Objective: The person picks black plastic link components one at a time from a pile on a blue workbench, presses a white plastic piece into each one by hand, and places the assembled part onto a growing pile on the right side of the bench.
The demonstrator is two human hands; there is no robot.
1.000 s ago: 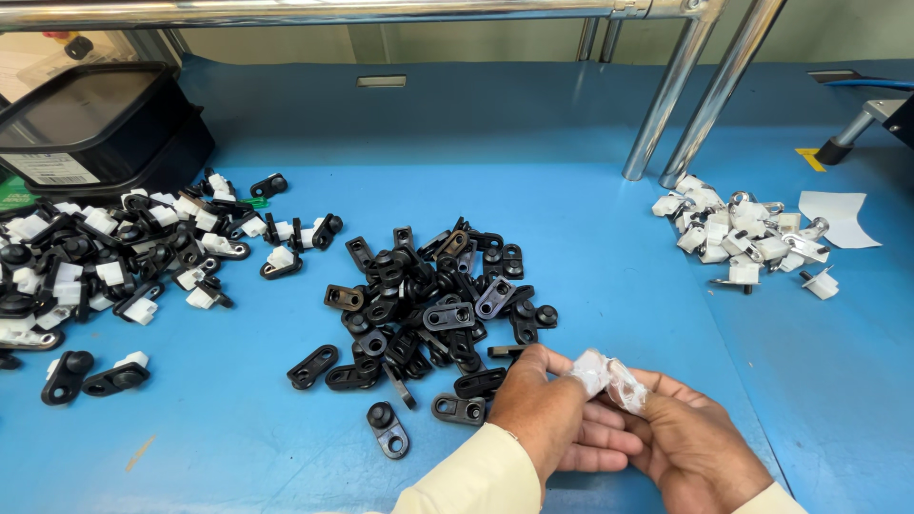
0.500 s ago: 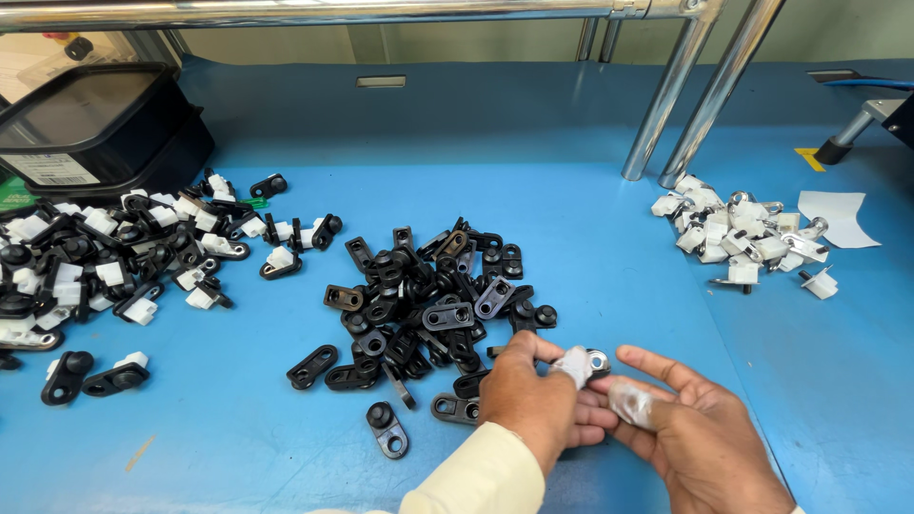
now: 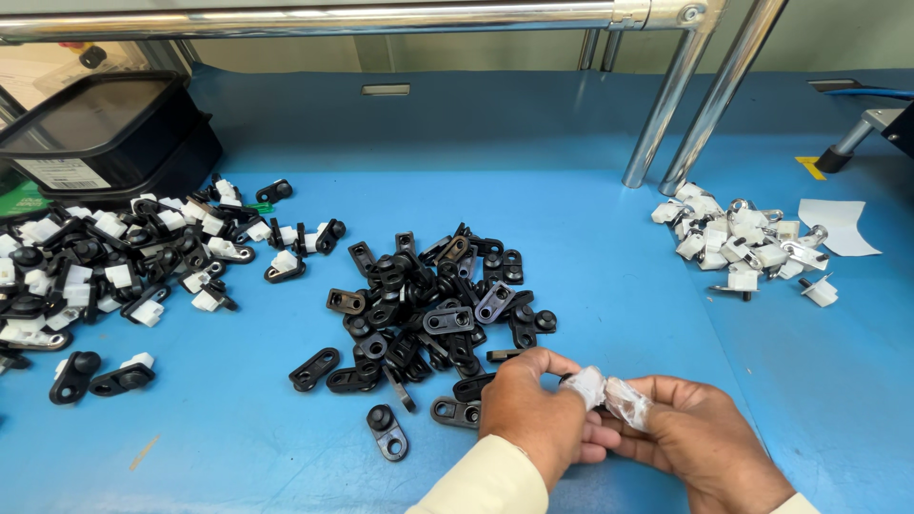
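Low in the middle of the view, my left hand [image 3: 533, 414] pinches a small white plastic piece [image 3: 586, 385] between thumb and fingers. My right hand [image 3: 700, 438] meets it from the right, its fingers closed on a second white piece [image 3: 628, 402] that touches the first. Both hands hover just in front of a heap of black plastic brackets [image 3: 428, 309] on the blue table [image 3: 590, 257]. A single black bracket [image 3: 387, 430] lies to the left of my left hand.
A pile of black brackets fitted with white clips [image 3: 114, 276] spreads at the left. Loose white clips [image 3: 743, 243] lie at the right beside a white paper scrap [image 3: 838, 227]. A black tray [image 3: 95, 133] stands at the back left. Two metal posts [image 3: 685, 95] rise at the back.
My hands drew slightly apart half a second ago, each with a white piece, and have now come back together so the pieces touch. The piles have not moved.
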